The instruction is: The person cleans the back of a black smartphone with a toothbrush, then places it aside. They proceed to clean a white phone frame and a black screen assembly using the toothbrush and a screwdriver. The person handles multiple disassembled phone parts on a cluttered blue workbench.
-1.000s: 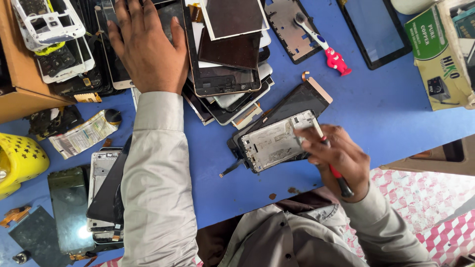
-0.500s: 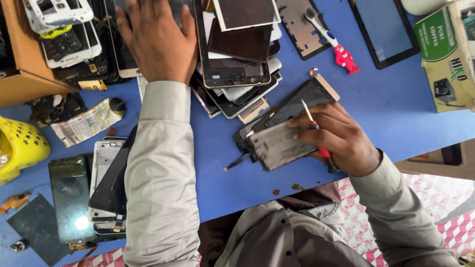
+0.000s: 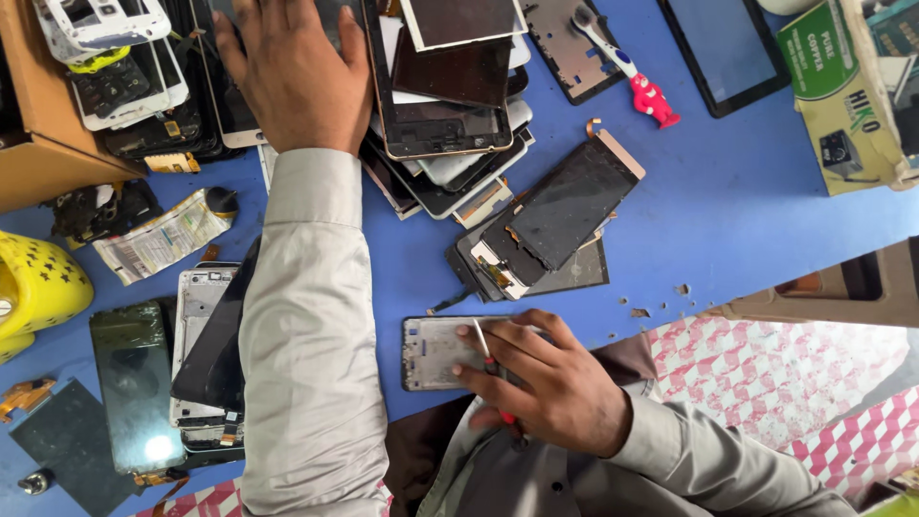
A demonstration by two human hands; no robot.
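Observation:
My left hand lies flat, fingers spread, on a heap of phone screens and frames at the top of the blue table. My right hand holds a thin red-handled screwdriver and presses a silver phone frame flat on the table near the front edge. A dark phone screen with a gold rim lies tilted just above the frame.
A pile of phone screens sits top centre. A yellow object and loose phone parts lie at the left. A brown box is top left, a cardboard box top right, and a red-and-white toothbrush nearby.
My right hand has brought the silver phone frame down from a raised, tilted hold to lie flat on the table near the front edge. My left hand stays on the pile.

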